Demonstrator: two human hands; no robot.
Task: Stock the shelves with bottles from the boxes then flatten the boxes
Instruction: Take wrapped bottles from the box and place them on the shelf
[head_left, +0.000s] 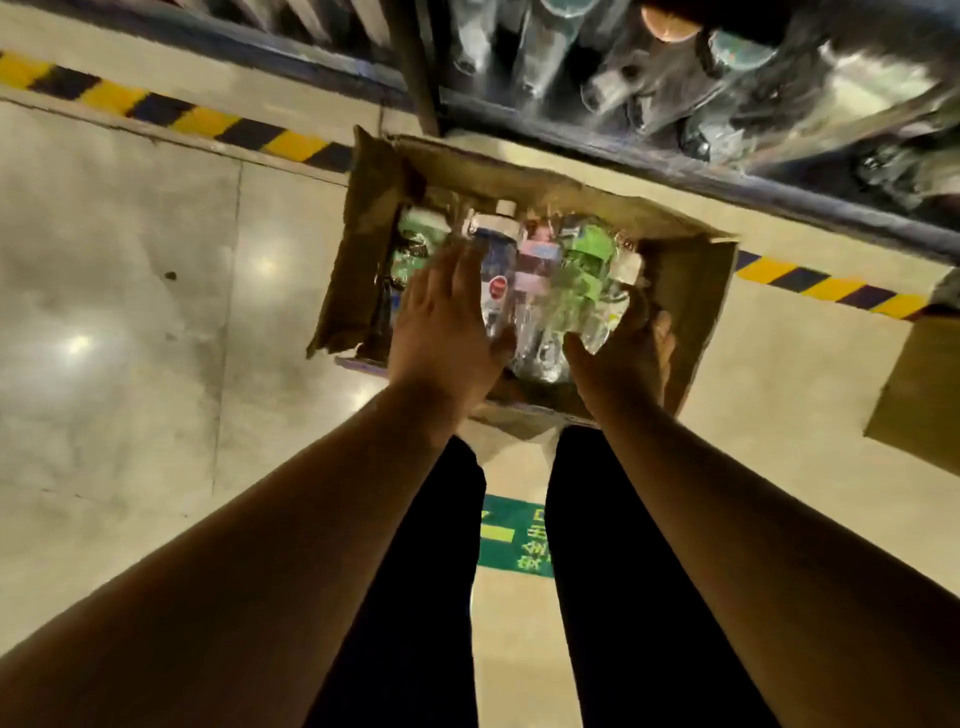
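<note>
Two bare forearms reach up from the bottom of the frame, with black-clad legs between them and a green floor sign (511, 545) just past the knees. Above that, at mid-frame, both hands are down in the open cardboard box (363, 249), which stands on the floor (130, 312) with its flaps spread.

The left hand (441, 322) lies over the bottles (524, 291) with fingers fairly straight, pressing them from the left, so its grip is not closed. The right hand (618, 358) cups them from the other side, its grip wrapped round the outermost bottle. Together they bunch several bottles, which lie in the box with their caps towards the top of the frame.

Beyond the box runs yellow-and-black hazard tape (208, 122), then the shelf (779, 197) along the upper right. Blurred shelved bottles (613, 83) already stand on it.

Stocking looks partly done. This box still holds a good many bottles, a second box (919, 389) waits at the right edge, and no box has been flattened.
</note>
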